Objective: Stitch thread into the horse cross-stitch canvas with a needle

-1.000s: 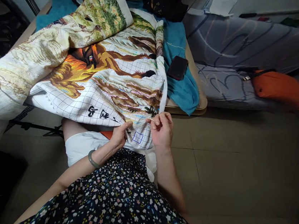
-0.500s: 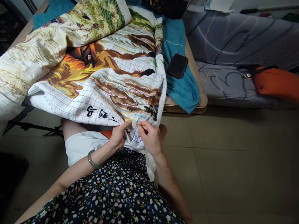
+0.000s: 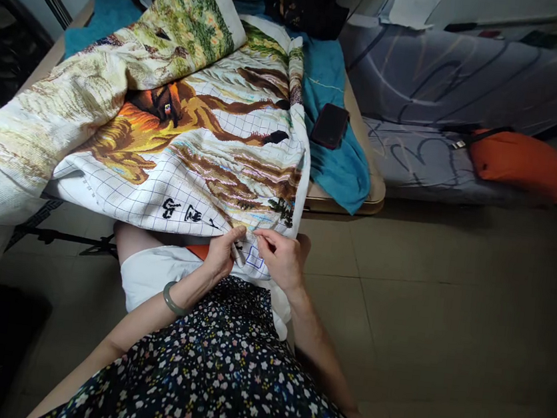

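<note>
A large cross-stitch cloth [image 3: 174, 150] with a stitched horse and a printed grid spreads from the table onto my lap. My left hand [image 3: 223, 250] is closed on its near edge, thumb on top and fingers underneath, next to dark stitched characters. Just to the right, my right hand [image 3: 279, 255] pinches thumb and forefinger together right at the cloth's surface. Whatever lies between those fingertips is too small to make out. A small blue printed box shows on the cloth below the right fingers. The far left part of the cloth is folded over and hangs off the side.
The table [image 3: 365, 158] has a teal cloth [image 3: 348, 170] on it, with a dark phone [image 3: 329, 125] lying there. A black bag [image 3: 304, 4] stands at the back. To the right is a grey patterned sofa [image 3: 413, 83] with an orange bag [image 3: 518, 162].
My right fingertips have shifted slightly left and up, closer to my left thumb. My left hand and the cloth stay nearly in place; the view has tilted a little.
</note>
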